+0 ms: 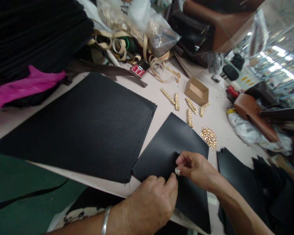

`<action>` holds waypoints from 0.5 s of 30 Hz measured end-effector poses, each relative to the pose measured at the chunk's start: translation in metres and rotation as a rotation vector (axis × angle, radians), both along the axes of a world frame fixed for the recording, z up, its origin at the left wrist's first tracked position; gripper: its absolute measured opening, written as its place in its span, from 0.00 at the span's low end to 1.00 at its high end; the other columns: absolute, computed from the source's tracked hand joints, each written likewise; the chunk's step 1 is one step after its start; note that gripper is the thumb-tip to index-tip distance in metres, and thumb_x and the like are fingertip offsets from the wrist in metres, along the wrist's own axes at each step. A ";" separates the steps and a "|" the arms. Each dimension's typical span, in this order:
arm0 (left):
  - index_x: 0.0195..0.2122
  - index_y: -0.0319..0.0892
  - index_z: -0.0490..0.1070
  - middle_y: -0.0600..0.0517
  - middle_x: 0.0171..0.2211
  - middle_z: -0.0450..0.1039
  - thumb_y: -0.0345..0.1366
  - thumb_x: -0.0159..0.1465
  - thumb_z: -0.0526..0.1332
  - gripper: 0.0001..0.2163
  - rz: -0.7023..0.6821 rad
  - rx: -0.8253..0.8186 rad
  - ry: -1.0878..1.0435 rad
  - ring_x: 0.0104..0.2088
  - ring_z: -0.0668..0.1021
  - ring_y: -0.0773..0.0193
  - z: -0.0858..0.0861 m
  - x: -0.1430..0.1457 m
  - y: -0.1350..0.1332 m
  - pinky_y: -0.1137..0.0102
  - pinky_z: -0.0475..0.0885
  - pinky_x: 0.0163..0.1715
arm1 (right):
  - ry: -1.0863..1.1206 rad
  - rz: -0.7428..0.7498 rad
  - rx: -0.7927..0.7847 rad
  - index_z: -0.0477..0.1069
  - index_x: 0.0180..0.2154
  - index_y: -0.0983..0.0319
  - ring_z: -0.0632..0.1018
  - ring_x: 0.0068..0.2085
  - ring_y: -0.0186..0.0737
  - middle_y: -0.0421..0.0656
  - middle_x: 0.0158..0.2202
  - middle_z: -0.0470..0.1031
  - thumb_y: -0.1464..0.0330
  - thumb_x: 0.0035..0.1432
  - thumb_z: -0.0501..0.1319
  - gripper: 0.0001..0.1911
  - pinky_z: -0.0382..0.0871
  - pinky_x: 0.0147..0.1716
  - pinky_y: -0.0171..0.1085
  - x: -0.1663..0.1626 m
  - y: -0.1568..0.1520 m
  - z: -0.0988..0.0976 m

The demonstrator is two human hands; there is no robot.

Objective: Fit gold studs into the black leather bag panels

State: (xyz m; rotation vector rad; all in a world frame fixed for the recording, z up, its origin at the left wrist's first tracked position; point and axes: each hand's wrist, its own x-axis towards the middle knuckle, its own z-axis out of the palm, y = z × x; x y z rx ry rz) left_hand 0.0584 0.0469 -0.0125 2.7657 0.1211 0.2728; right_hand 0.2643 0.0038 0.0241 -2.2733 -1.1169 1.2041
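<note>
A smaller stack of smooth black leather panels point(161, 147) lies in front of me on the table. My left hand point(156, 199), with a silver bangle at the wrist, is closed over the near edge of the top panel, fingers curled and thumb hidden. Close beside its fingertips, my right hand point(192, 168) makes a pinch just above the same panel. Whatever sits between its thumb and finger is too small or hidden to make out. Just beyond the panel is a pile of small gold metal pieces point(209, 138). Several gold rows of fasteners point(189, 117) lie near it.
A large black leather stack point(88, 127) covers the left. An open cardboard box point(197, 91) stands farther back, near a red calculator point(139, 69) and tape coils point(161, 70). More black pieces point(240, 179) lie at right. Brown leather bags point(254, 114) crowd the far right.
</note>
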 end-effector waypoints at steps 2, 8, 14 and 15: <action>0.57 0.33 0.66 0.40 0.59 0.69 0.32 0.69 0.50 0.18 0.001 -0.010 0.007 0.36 0.77 0.59 0.000 0.000 0.000 0.65 0.71 0.29 | -0.014 0.014 -0.026 0.72 0.28 0.59 0.73 0.24 0.35 0.37 0.22 0.74 0.72 0.42 0.65 0.07 0.64 0.24 0.32 -0.001 0.005 0.002; 0.57 0.36 0.66 0.43 0.56 0.72 0.30 0.67 0.53 0.18 -0.011 -0.073 0.064 0.40 0.78 0.55 0.004 0.000 0.004 0.62 0.76 0.34 | -0.123 0.009 -0.069 0.73 0.32 0.60 0.74 0.26 0.35 0.36 0.25 0.75 0.75 0.42 0.67 0.11 0.64 0.25 0.32 -0.009 0.011 0.008; 0.56 0.40 0.69 0.44 0.56 0.73 0.23 0.62 0.53 0.21 0.015 -0.128 0.057 0.45 0.80 0.53 0.000 0.001 0.007 0.58 0.77 0.43 | -0.573 -0.152 0.178 0.75 0.46 0.60 0.77 0.38 0.41 0.46 0.42 0.76 0.60 0.53 0.67 0.19 0.68 0.41 0.38 0.004 -0.039 0.012; 0.55 0.40 0.69 0.44 0.55 0.73 0.22 0.61 0.52 0.22 0.017 -0.133 0.033 0.46 0.80 0.53 -0.002 0.002 0.008 0.58 0.77 0.44 | -0.636 -0.235 0.185 0.75 0.48 0.60 0.77 0.38 0.42 0.48 0.43 0.75 0.59 0.55 0.65 0.20 0.67 0.42 0.39 0.008 -0.050 0.010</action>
